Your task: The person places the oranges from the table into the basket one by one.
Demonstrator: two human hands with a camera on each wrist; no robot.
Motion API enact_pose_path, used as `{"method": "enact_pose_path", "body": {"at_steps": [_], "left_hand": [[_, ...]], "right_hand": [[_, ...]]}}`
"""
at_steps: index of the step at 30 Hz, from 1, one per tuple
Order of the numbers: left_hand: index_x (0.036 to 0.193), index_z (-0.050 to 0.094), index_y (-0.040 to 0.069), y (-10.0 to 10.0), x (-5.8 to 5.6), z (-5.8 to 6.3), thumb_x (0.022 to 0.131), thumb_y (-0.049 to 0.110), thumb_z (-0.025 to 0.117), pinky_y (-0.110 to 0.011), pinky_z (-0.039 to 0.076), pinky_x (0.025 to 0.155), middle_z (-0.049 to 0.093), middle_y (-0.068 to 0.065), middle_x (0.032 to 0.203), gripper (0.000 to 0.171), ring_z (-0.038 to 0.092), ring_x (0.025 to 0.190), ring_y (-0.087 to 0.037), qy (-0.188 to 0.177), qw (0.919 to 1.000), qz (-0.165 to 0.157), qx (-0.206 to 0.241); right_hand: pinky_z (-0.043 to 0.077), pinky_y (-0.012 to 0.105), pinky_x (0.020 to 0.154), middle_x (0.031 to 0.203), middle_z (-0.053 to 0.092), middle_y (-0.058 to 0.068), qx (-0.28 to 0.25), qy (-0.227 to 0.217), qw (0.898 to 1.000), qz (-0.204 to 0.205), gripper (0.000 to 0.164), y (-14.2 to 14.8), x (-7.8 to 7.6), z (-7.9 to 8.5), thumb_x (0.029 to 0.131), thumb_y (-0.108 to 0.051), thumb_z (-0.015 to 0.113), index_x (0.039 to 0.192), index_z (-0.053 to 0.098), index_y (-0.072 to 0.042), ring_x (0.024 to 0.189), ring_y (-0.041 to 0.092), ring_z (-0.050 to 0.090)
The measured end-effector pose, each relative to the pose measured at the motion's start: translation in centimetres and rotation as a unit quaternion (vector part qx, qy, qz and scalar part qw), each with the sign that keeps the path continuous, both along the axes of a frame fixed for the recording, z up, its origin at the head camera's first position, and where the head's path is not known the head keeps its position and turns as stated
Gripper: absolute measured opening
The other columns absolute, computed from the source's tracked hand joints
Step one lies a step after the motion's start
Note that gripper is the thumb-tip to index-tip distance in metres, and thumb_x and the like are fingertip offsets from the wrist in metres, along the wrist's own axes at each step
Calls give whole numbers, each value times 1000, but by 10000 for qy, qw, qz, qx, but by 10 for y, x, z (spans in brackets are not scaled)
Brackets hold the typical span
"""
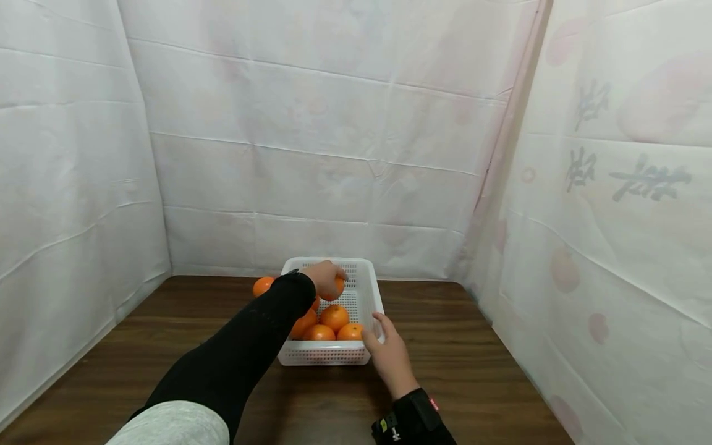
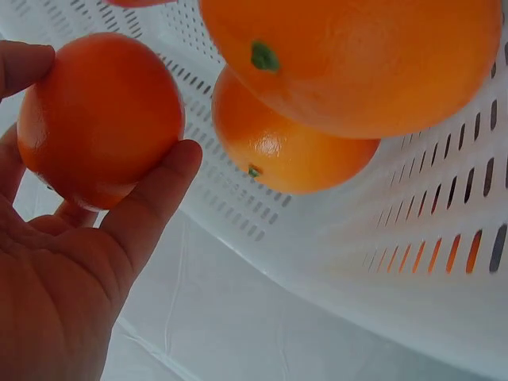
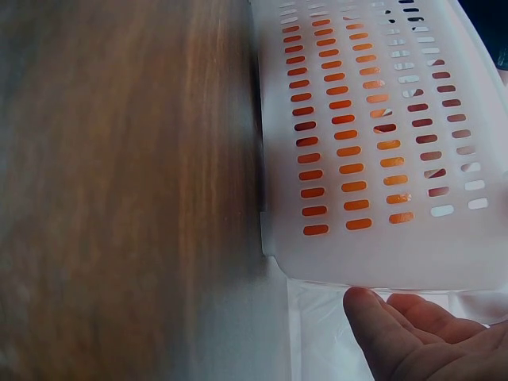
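My left hand (image 1: 324, 276) grips an orange (image 2: 101, 119) between thumb and fingers, above the far part of a white plastic basket (image 1: 364, 290). In the near part of the basket lie several more oranges (image 1: 335, 317), some partly covered by my left forearm. At the basket's near right corner is my right hand (image 1: 391, 358), its thumb and fingers spread around the corner and touching it. In the right wrist view, the thumb (image 3: 367, 313) sits against the edge of the slotted wall.
Left of the basket, another orange (image 1: 262, 285) lies on the dark wooden table (image 1: 445, 346), partly behind my forearm. White sheets (image 1: 311, 154) printed faintly stand around the table's back and sides.
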State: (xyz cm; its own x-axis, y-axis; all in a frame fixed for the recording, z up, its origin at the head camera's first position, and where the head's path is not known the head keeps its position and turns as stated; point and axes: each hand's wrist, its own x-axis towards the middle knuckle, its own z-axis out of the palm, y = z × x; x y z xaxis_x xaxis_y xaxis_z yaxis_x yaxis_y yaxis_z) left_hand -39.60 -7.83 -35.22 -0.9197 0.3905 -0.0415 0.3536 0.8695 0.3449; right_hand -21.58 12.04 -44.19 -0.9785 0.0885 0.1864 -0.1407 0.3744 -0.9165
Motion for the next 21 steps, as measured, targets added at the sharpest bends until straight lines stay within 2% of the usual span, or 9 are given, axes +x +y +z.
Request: {"method": "enact_pose_path", "body": {"at_steps": [5, 9, 15, 18, 21], "left_hand": [[143, 69, 23, 1, 3, -5, 82, 9, 83, -37, 52, 81, 67, -6, 132, 64, 59, 100, -28, -54, 10000, -74, -4], [140, 70, 26, 0, 1, -12, 86, 9, 82, -35, 56, 75, 69, -3, 129, 58, 60, 98, -26, -137, 9997, -169, -129], [132, 74, 26, 2, 1, -14, 85, 9, 78, -32, 53, 69, 71, 0, 118, 50, 59, 90, -24, 41, 9988, -305, -391], [132, 74, 26, 4, 2, -16, 85, 7, 80, -32, 51, 66, 71, -1, 117, 51, 58, 85, -24, 81, 9985, -310, -435], [134, 73, 28, 5, 0, -18, 85, 7, 80, -33, 50, 68, 70, -1, 119, 54, 58, 86, -23, 86, 9981, -312, -529]], "right_hand": [[41, 68, 116, 162, 47, 25, -57, 18, 10000, 55, 62, 0, -1, -3, 103, -43, 64, 157, 51, -17, 148, 47, 46], [41, 68, 116, 163, 47, 25, -50, 29, 10000, 72, 64, 0, 0, -3, 102, -46, 64, 157, 50, -16, 149, 47, 45], [41, 68, 116, 162, 47, 26, -42, 71, 9999, 87, 63, 0, 0, -3, 103, -43, 64, 157, 50, -15, 149, 47, 45], [41, 68, 116, 162, 47, 26, -60, 57, 9999, 80, 63, 0, 0, -2, 102, -43, 64, 157, 50, -15, 148, 47, 46], [41, 68, 116, 162, 47, 25, -84, 47, 9999, 67, 62, -1, 0, -1, 102, -43, 64, 157, 51, -16, 148, 46, 46]]}}
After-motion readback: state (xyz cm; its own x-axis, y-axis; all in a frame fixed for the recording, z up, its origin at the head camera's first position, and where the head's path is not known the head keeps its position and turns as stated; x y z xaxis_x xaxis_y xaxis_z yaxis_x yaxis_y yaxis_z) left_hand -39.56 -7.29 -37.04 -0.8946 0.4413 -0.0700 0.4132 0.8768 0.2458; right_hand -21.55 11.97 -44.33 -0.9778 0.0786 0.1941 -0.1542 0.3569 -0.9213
